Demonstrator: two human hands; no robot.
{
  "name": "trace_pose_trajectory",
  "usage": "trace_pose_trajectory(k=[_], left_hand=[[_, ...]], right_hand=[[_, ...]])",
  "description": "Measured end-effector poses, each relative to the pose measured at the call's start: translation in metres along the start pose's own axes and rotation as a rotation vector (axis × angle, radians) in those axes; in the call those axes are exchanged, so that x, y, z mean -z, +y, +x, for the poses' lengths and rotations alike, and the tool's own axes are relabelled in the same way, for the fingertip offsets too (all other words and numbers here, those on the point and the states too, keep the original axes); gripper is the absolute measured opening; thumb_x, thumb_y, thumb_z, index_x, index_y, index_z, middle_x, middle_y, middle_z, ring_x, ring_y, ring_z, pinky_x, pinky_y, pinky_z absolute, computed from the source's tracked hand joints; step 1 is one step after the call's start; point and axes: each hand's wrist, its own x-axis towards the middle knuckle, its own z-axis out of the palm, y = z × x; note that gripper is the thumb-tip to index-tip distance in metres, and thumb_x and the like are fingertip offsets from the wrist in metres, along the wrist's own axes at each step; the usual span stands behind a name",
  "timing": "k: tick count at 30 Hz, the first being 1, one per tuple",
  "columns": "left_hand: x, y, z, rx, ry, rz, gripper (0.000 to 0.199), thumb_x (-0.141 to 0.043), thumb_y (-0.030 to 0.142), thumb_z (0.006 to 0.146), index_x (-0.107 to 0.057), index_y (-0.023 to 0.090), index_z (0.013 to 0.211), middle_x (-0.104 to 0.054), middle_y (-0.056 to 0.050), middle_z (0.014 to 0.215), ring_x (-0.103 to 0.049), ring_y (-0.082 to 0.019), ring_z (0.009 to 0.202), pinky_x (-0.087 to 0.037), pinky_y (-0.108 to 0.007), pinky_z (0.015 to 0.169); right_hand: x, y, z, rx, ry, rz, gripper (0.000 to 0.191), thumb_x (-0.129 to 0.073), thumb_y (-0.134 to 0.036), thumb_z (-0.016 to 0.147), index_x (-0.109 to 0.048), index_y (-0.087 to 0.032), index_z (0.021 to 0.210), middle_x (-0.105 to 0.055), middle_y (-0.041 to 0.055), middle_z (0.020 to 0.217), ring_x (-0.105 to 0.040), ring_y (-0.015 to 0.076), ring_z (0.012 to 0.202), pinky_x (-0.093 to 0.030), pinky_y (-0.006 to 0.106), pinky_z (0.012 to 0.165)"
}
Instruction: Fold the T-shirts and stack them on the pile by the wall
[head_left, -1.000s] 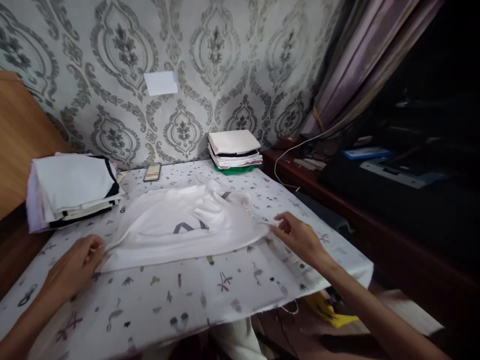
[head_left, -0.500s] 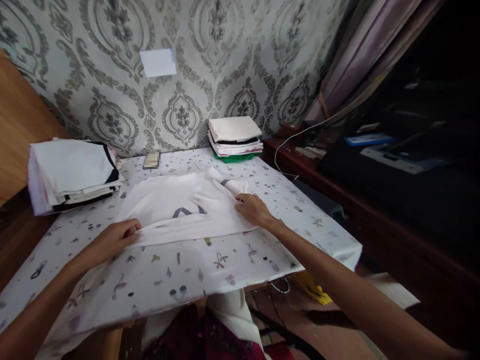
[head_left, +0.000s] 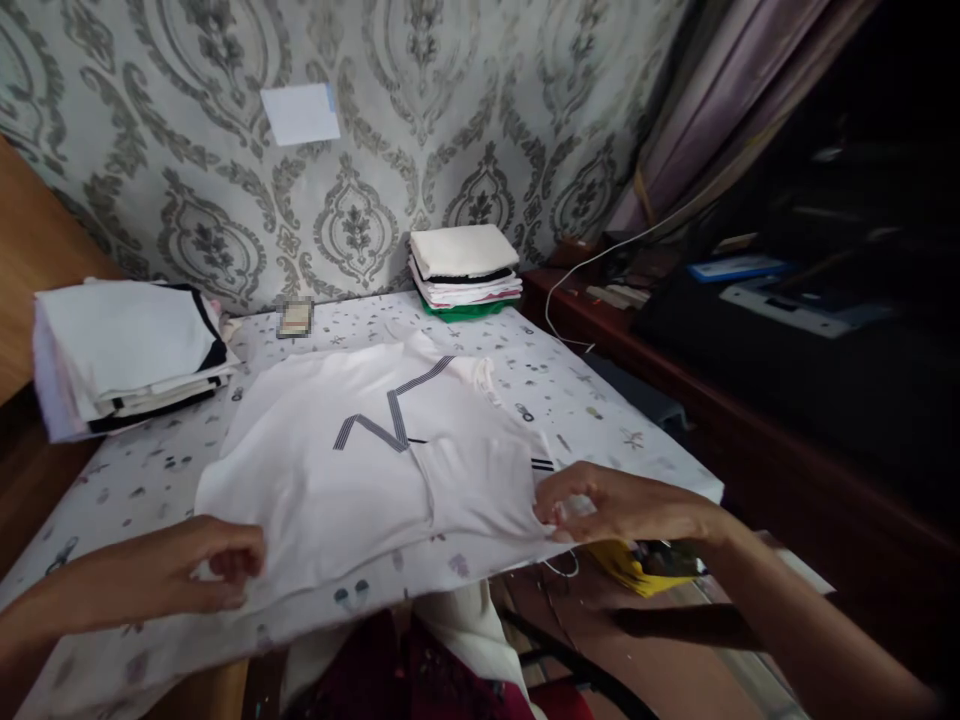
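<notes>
A white shirt (head_left: 300, 500) with dark striped zigzag bands lies spread over a patterned tablecloth, its near part reaching the table's front. My left hand (head_left: 187, 570) has its fingers curled in a pinch on the cloth at the near left corner. At the near right, my right hand (head_left: 615, 503) grips the shirt's edge between thumb and fingers, just below a sleeve end with dark stripes (head_left: 541, 464). Soft creases run across the lower right part of the fabric.
Folded clothes (head_left: 127, 340) are piled at the left, and another folded stack (head_left: 465, 255) stands by the wall. A small pixelated item (head_left: 295, 318) lies at the back of the tablecloth (head_left: 615, 430). A white cable (head_left: 551, 310) hangs at the right.
The near part of the shirt has been unfolded toward me, exposing the whole zigzag band. Both hands have come nearer and farther apart, the left leftward and the right rightward.
</notes>
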Motion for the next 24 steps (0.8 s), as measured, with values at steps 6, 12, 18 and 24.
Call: trace_pose_trajectory(k=[6,12,18,24], left_hand=[[0.028,0.081,0.123,-0.293,-0.027,0.107,0.034,-0.044,0.048,0.095,-0.066,0.023,0.087,-0.068,-0.002,0.083,-0.060,-0.020,0.077,-0.044,-0.025,0.072],[0.033,0.160,0.295,-0.360,0.289,0.430,0.037,-0.033,0.028,0.096,-0.064,0.018,0.113,-0.069,-0.012,0.120,-0.062,-0.026,0.111,-0.044,-0.034,0.096],[0.025,0.187,0.382,-0.366,0.056,0.565,0.033,-0.060,0.021,0.074,-0.067,0.021,0.106,-0.072,-0.007,0.111,-0.065,-0.023,0.099,-0.048,-0.029,0.084],[0.036,0.183,0.390,-0.416,-0.086,0.641,0.008,-0.062,0.017,0.068,-0.061,0.021,0.076,-0.067,-0.002,0.076,-0.060,-0.021,0.073,-0.044,-0.029,0.069]], right_hand=[[0.006,0.024,0.040,-0.002,0.583,-0.192,0.033,-0.054,-0.045,0.091,-0.070,-0.020,0.077,-0.067,0.0031,0.073,-0.061,0.0176,0.070,-0.047,0.029,0.068],[0.014,0.030,0.089,-0.210,0.818,-0.589,0.026,-0.061,-0.033,0.091,-0.070,-0.016,0.109,-0.068,0.0127,0.112,-0.062,0.0272,0.110,-0.047,0.036,0.093],[0.012,0.030,0.097,-0.261,0.765,-0.588,0.027,-0.066,-0.034,0.091,-0.064,-0.018,0.112,-0.065,0.0106,0.114,-0.060,0.0259,0.109,-0.042,0.038,0.097],[0.015,0.032,0.089,-0.247,0.678,-0.579,0.015,-0.059,-0.032,0.096,-0.062,-0.021,0.086,-0.066,0.0055,0.095,-0.062,0.0209,0.090,-0.040,0.031,0.081]])
